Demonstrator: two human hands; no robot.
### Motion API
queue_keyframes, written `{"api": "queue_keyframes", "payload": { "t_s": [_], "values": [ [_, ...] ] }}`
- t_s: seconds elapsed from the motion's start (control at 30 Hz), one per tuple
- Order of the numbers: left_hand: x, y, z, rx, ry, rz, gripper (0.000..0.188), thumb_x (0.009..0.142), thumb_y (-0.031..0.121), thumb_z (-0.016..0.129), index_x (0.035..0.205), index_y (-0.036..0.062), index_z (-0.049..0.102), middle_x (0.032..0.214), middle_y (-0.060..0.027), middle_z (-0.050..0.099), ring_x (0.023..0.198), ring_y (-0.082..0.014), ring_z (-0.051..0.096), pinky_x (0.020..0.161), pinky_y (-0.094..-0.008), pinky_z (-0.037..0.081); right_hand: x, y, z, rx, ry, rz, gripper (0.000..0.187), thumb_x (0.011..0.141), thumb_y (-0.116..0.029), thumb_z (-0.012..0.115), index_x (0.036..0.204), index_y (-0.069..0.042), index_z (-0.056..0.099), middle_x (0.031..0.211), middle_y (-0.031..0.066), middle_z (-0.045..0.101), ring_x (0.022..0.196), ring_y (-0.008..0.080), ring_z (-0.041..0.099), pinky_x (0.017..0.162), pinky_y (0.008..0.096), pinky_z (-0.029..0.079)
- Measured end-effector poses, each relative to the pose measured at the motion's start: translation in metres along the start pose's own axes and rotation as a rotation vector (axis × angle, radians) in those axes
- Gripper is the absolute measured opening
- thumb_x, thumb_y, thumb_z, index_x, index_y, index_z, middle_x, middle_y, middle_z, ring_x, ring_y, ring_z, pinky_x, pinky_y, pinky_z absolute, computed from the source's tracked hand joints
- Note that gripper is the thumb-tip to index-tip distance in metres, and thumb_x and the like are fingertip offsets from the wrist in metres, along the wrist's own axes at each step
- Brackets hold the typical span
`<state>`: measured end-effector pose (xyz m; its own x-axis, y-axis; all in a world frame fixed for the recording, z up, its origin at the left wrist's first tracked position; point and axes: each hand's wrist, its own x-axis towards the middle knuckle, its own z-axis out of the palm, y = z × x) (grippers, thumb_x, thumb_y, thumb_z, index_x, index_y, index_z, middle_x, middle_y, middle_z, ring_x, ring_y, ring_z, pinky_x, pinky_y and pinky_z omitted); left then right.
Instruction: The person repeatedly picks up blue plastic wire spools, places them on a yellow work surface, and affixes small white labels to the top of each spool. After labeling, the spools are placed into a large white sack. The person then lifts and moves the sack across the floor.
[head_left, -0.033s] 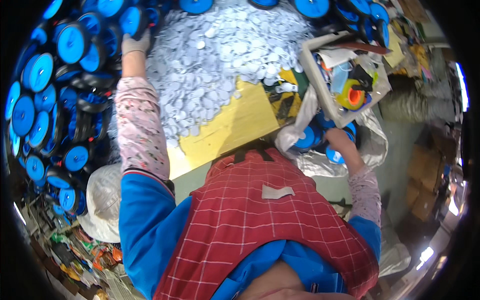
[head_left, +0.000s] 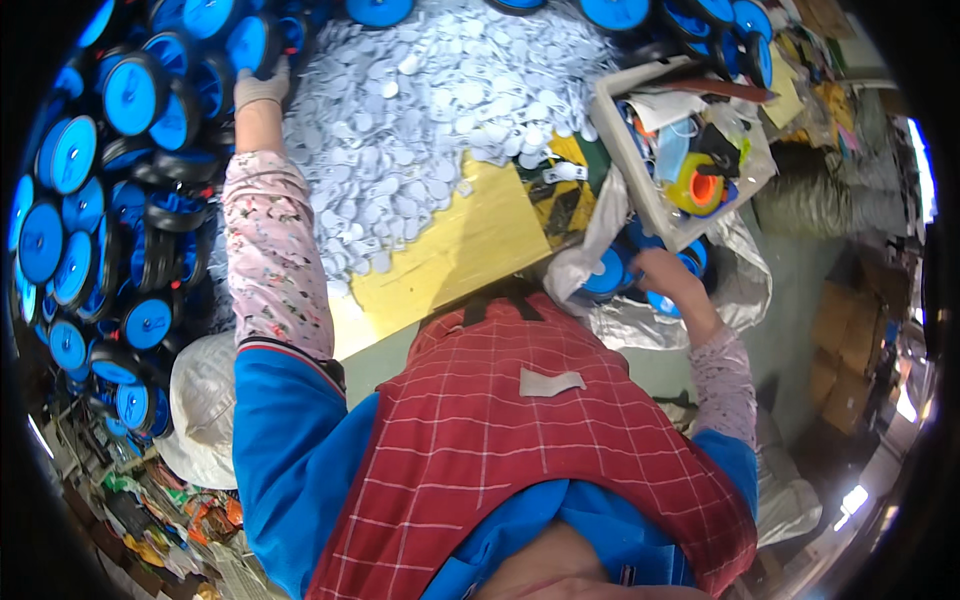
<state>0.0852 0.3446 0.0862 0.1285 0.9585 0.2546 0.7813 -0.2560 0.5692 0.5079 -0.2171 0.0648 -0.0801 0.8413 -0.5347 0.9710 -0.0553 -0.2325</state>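
Note:
At the far left, my left hand, in a pale glove, is closed on the lower rim of a blue wheel with a black tyre. That wheel leans among a big heap of similar wheels. My bare right hand reaches into a white woven sack on the right. Its fingers are curled between blue wheels in the sack, and their tips are hidden. Whatever they may hold cannot be made out.
Small flat pale-grey round pieces cover much of the yellow table. A pale crate with tape and odds and ends stands above the sack. Cardboard boxes are on the right; a white sack sits beside my left arm.
My right hand has shifted slightly left within the sack. My left hand stays at the same wheel. The whole view has slid a little.

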Motion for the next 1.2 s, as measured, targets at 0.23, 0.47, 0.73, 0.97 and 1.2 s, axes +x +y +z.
{"api": "queue_keyframes", "payload": {
  "t_s": [0.23, 0.47, 0.73, 0.97, 1.2],
  "values": [
    [-0.06, 0.024, 0.011, -1.832, -0.159, -0.463, 0.038, 0.1, 0.017, 0.051, 0.129, -0.0072, 0.048, 0.131, -0.0172, 0.057, 0.119, -0.0259, 0.055, 0.104, -0.0445, 0.046, 0.161, -0.055, -0.022, 0.223, 0.68, 0.025, 0.024, 0.086, -0.008, 0.06, 0.109, -0.01, 0.065, 0.111, 0.0092, 0.066, 0.108, 0.0309, 0.059, 0.095, 0.0404, 0.047],
    [-0.286, 0.071, -0.025, -1.347, -0.912, -0.658, 0.065, 0.091, 0.028, 0.066, 0.144, 0.0005, 0.04, 0.127, -0.0085, 0.057, 0.112, -0.0188, 0.056, 0.096, -0.0349, 0.048, 0.185, -0.057, 0.005, 0.2, 1.008, -0.104, 0.023, 0.084, -0.005, 0.066, 0.106, -0.008, 0.071, 0.107, 0.0098, 0.067, 0.099, 0.0281, 0.062, 0.089, 0.0374, 0.049],
    [-0.348, 0.058, 0.008, -1.464, -1.005, -0.747, 0.059, 0.096, 0.037, 0.061, 0.142, 0.0046, 0.042, 0.138, -0.0125, 0.052, 0.124, -0.0243, 0.053, 0.105, -0.0419, 0.044, 0.112, -0.194, -0.033, 0.95, 0.518, -0.041, 0.029, 0.086, -0.008, 0.069, 0.115, -0.004, 0.065, 0.106, 0.0081, 0.061, 0.092, 0.0196, 0.062, 0.081, 0.0319, 0.05],
    [-0.341, 0.025, 0.033, -1.602, -1.224, -0.666, 0.064, 0.096, 0.046, 0.058, 0.144, 0.0061, 0.041, 0.14, -0.0123, 0.051, 0.125, -0.0252, 0.053, 0.107, -0.0437, 0.043, 0.104, -0.235, -0.029, 0.346, 0.782, -0.202, 0.033, 0.082, -0.009, 0.071, 0.114, -0.005, 0.066, 0.111, 0.0128, 0.062, 0.102, 0.0328, 0.059, 0.088, 0.0402, 0.05],
    [-0.327, 0.026, 0.019, -0.854, -1.153, 0.048, 0.057, 0.096, 0.038, 0.061, 0.138, 0.0027, 0.045, 0.13, -0.0117, 0.057, 0.109, -0.0235, 0.061, 0.092, -0.0391, 0.052, 0.125, -0.267, -0.016, 0.473, 0.925, -0.188, 0.021, 0.079, -0.012, 0.076, 0.099, -0.005, 0.074, 0.11, 0.0092, 0.065, 0.103, 0.0315, 0.059, 0.089, 0.0419, 0.05]
  ]
}}
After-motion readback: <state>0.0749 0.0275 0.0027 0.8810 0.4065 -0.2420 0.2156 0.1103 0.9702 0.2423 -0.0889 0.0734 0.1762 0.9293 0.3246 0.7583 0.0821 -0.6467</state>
